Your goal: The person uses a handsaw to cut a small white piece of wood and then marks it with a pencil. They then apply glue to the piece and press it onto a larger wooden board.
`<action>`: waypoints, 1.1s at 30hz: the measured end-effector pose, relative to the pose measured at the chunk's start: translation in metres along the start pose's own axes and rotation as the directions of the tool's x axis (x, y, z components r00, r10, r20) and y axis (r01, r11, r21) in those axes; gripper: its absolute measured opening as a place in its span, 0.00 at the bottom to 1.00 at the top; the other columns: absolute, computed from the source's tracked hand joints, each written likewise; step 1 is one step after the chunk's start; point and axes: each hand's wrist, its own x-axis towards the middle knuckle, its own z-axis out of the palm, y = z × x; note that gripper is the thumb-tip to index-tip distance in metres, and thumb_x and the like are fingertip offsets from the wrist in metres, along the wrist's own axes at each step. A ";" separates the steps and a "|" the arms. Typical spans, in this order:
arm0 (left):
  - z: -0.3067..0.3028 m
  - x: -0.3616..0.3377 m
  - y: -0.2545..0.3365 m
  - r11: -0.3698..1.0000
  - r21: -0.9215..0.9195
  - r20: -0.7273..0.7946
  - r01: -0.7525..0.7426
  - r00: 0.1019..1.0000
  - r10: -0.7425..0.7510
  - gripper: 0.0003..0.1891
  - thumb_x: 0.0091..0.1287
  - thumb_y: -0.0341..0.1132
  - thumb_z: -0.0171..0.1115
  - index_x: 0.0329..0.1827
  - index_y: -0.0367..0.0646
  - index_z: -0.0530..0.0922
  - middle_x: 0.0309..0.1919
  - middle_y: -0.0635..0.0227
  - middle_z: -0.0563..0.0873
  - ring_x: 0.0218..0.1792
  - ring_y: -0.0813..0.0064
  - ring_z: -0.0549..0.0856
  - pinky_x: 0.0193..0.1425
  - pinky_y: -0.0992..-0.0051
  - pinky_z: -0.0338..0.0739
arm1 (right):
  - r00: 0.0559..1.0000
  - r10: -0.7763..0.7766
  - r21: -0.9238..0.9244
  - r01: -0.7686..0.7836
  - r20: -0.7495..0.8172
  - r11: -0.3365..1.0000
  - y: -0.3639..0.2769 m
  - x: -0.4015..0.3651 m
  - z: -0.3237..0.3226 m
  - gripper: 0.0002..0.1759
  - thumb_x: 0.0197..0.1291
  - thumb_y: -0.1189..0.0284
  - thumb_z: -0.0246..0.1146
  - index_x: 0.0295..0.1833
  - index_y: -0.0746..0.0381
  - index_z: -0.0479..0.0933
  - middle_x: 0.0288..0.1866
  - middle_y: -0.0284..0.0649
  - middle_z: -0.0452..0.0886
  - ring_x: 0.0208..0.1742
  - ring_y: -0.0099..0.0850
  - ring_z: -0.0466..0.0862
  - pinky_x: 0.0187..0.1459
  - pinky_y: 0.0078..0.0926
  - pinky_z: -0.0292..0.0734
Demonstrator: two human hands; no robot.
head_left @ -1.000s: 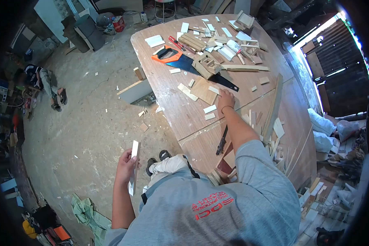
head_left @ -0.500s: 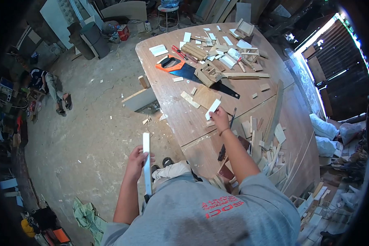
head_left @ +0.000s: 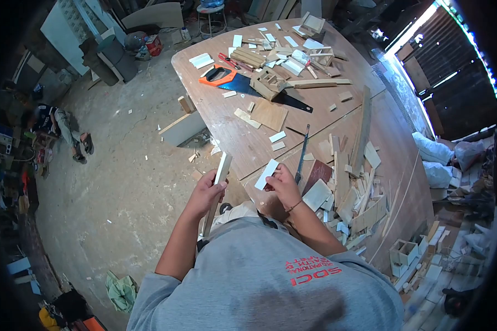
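Left hand [head_left: 207, 192] grips a long strip [head_left: 223, 167], right hand [head_left: 285, 186] pinches a white piece [head_left: 266, 175]; hands apart, lower centre. Both pieces judged light, stiff; best held mid-length by the edges.

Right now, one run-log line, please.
left hand: holds long wood strip | right hand: holds short white piece | saw: on table
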 end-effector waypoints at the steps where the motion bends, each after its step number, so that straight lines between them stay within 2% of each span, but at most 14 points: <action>1: -0.001 -0.003 -0.001 1.000 0.021 0.009 0.018 1.000 -0.018 0.19 0.64 0.35 0.57 0.58 0.39 0.72 0.32 0.71 0.77 0.27 0.80 0.76 0.32 0.78 0.74 | 1.000 0.016 0.036 -0.016 0.001 0.999 -0.009 -0.003 0.003 0.17 0.61 0.81 0.56 0.56 0.67 0.64 0.37 0.41 0.81 0.34 0.25 0.82 0.35 0.22 0.79; 6: 0.006 -0.009 -0.005 0.999 -0.012 0.019 0.036 0.999 -0.036 0.19 0.65 0.35 0.54 0.58 0.38 0.72 0.31 0.72 0.76 0.26 0.81 0.75 0.32 0.79 0.73 | 0.993 0.007 0.080 -0.016 0.121 0.997 -0.045 -0.017 0.028 0.12 0.61 0.79 0.60 0.50 0.67 0.72 0.37 0.39 0.81 0.35 0.26 0.84 0.35 0.21 0.81; 8: 0.004 -0.011 -0.009 1.000 -0.006 0.029 0.025 0.999 -0.025 0.19 0.65 0.35 0.52 0.58 0.38 0.72 0.30 0.72 0.76 0.26 0.80 0.74 0.32 0.79 0.73 | 0.971 -0.023 0.063 0.008 0.237 0.998 -0.047 -0.020 0.039 0.11 0.60 0.78 0.62 0.48 0.67 0.74 0.38 0.38 0.81 0.36 0.24 0.83 0.36 0.20 0.80; 10: 0.002 -0.015 -0.010 0.999 -0.042 0.145 0.032 0.989 -0.026 0.21 0.63 0.33 0.50 0.59 0.39 0.72 0.33 0.71 0.74 0.29 0.79 0.75 0.35 0.78 0.73 | 0.966 -0.045 0.029 0.039 0.253 0.999 -0.045 -0.020 0.051 0.11 0.59 0.78 0.63 0.48 0.66 0.74 0.38 0.38 0.81 0.36 0.24 0.83 0.37 0.19 0.79; 11: 0.003 -0.019 -0.011 0.998 -0.044 0.141 0.034 0.990 -0.028 0.21 0.63 0.33 0.50 0.59 0.39 0.72 0.33 0.71 0.74 0.29 0.79 0.75 0.35 0.78 0.73 | 0.962 -0.072 -0.002 0.075 0.264 0.997 -0.043 -0.020 0.057 0.11 0.59 0.78 0.63 0.48 0.66 0.74 0.37 0.37 0.81 0.36 0.23 0.82 0.37 0.18 0.78; 14: 0.007 -0.026 -0.007 0.998 0.059 0.102 -0.001 0.995 -0.005 0.25 0.59 0.32 0.49 0.63 0.39 0.71 0.38 0.69 0.73 0.33 0.78 0.75 0.38 0.76 0.73 | 0.970 -0.082 0.024 0.078 0.227 0.997 -0.034 -0.019 0.062 0.17 0.59 0.78 0.64 0.53 0.66 0.70 0.38 0.38 0.80 0.37 0.23 0.81 0.37 0.18 0.77; 16: 0.008 -0.031 -0.006 0.975 0.200 0.145 -0.101 0.987 0.072 0.28 0.59 0.31 0.50 0.66 0.39 0.69 0.42 0.68 0.71 0.36 0.78 0.75 0.40 0.75 0.74 | 0.976 -0.076 0.047 0.067 0.206 0.997 -0.032 -0.022 0.063 0.21 0.58 0.78 0.64 0.56 0.66 0.68 0.39 0.39 0.80 0.38 0.24 0.81 0.38 0.19 0.77; 18: 0.008 -0.033 -0.009 0.958 0.243 0.149 -0.152 0.982 0.118 0.28 0.60 0.29 0.50 0.67 0.40 0.68 0.42 0.68 0.71 0.36 0.78 0.75 0.40 0.75 0.74 | 0.983 -0.114 0.026 0.112 0.146 0.993 -0.031 -0.027 0.064 0.27 0.57 0.83 0.62 0.62 0.64 0.61 0.37 0.41 0.80 0.38 0.23 0.81 0.36 0.17 0.77; 20: 0.009 -0.035 -0.011 0.936 0.287 0.159 -0.204 0.974 0.163 0.28 0.61 0.28 0.51 0.68 0.40 0.67 0.42 0.68 0.71 0.36 0.78 0.75 0.40 0.76 0.74 | 0.979 -0.160 0.029 0.157 0.129 0.987 -0.032 -0.034 0.068 0.30 0.57 0.83 0.62 0.64 0.63 0.59 0.37 0.42 0.79 0.38 0.23 0.81 0.36 0.17 0.77; 21: 0.011 -0.037 -0.011 0.950 0.265 0.144 -0.163 0.981 0.128 0.27 0.62 0.26 0.52 0.68 0.40 0.68 0.42 0.68 0.71 0.36 0.78 0.75 0.40 0.76 0.75 | 0.972 -0.206 0.033 0.204 0.111 0.978 -0.032 -0.037 0.069 0.32 0.57 0.84 0.62 0.66 0.62 0.57 0.37 0.43 0.79 0.38 0.23 0.81 0.36 0.18 0.77; 23: 0.014 -0.038 -0.013 0.964 0.238 0.132 -0.119 0.987 0.090 0.26 0.63 0.24 0.54 0.68 0.41 0.68 0.42 0.68 0.72 0.36 0.78 0.76 0.39 0.76 0.75 | 0.973 -0.199 0.003 0.200 0.113 0.980 -0.025 -0.036 0.064 0.33 0.57 0.84 0.62 0.66 0.62 0.56 0.36 0.43 0.79 0.38 0.24 0.81 0.37 0.18 0.78; 25: 0.016 -0.039 -0.015 0.994 0.077 0.114 -0.077 0.991 0.068 0.25 0.64 0.23 0.56 0.67 0.40 0.69 0.43 0.68 0.76 0.36 0.78 0.78 0.39 0.76 0.77 | 0.975 -0.189 -0.027 0.194 0.117 0.981 -0.023 -0.039 0.063 0.34 0.57 0.84 0.62 0.67 0.62 0.55 0.36 0.43 0.79 0.37 0.24 0.81 0.37 0.18 0.78; 28: 0.014 -0.039 -0.018 0.998 -0.036 0.138 -0.048 0.989 0.052 0.24 0.63 0.23 0.57 0.65 0.39 0.70 0.45 0.66 0.80 0.37 0.78 0.81 0.41 0.75 0.79 | 0.973 -0.221 -0.012 0.222 0.073 0.975 -0.021 -0.042 0.065 0.34 0.57 0.84 0.62 0.67 0.62 0.56 0.36 0.42 0.79 0.37 0.23 0.80 0.38 0.18 0.78; 33: 0.020 -0.043 -0.009 0.994 -0.104 0.094 -0.037 0.995 0.046 0.22 0.63 0.23 0.60 0.62 0.37 0.73 0.45 0.65 0.82 0.40 0.79 0.82 0.43 0.77 0.79 | 0.955 -0.293 -0.041 0.294 0.041 0.955 -0.019 -0.043 0.064 0.32 0.57 0.84 0.63 0.64 0.62 0.57 0.37 0.41 0.78 0.37 0.23 0.79 0.38 0.18 0.76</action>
